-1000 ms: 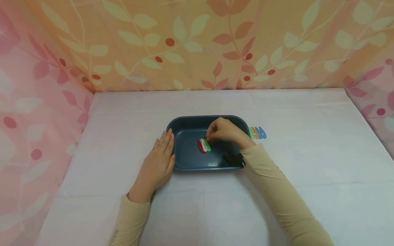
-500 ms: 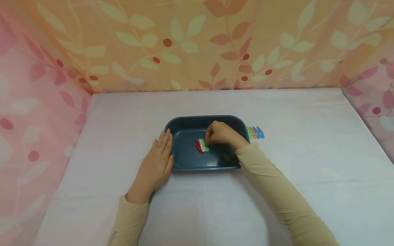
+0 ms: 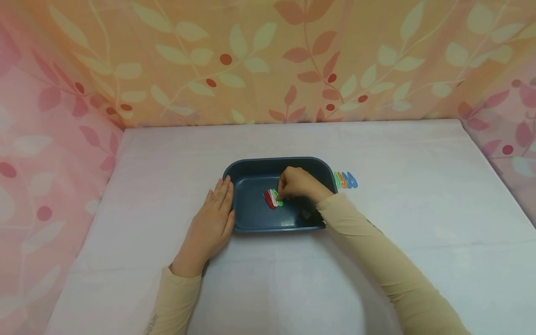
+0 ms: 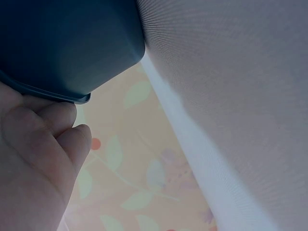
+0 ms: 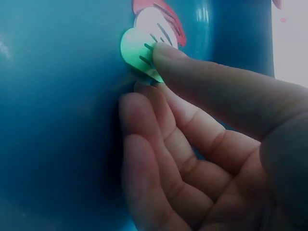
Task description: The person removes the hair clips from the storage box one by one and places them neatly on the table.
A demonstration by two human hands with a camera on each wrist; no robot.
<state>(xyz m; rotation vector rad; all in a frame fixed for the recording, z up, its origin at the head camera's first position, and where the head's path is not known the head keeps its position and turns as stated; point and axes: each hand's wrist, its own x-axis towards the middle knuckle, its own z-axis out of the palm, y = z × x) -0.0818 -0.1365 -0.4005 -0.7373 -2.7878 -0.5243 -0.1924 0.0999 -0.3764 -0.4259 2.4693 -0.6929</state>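
Observation:
A dark blue rectangular tray [image 3: 255, 218] sits mid-table. My left hand [image 3: 211, 223] lies with straight fingers along its left side; the left wrist view has the fingertips under the tray's lip [image 4: 53, 95]. Inside the tray, my right hand [image 3: 298, 184] pinches a green hair clip [image 5: 132, 45], thumb on top and the other fingers curled below. That clip overlaps a pale pink clip [image 5: 148, 20] and red clips [image 3: 269, 200] fanned out side by side on the tray floor. The right hand covers part of the green clip in the head view.
Several green, orange and blue hair clips [image 3: 345, 180] lie in a row on the white tablecloth [image 3: 418, 209], just outside the tray's right side. A floral curtain [image 3: 251, 60] closes off the back, and pink floral cloth [image 3: 46, 177] hangs at the left.
My right hand has moved slightly down toward the clip row in the tray, its fingertips now at the green clip. The left hand stays at the tray's side. The whole head view has shifted slightly.

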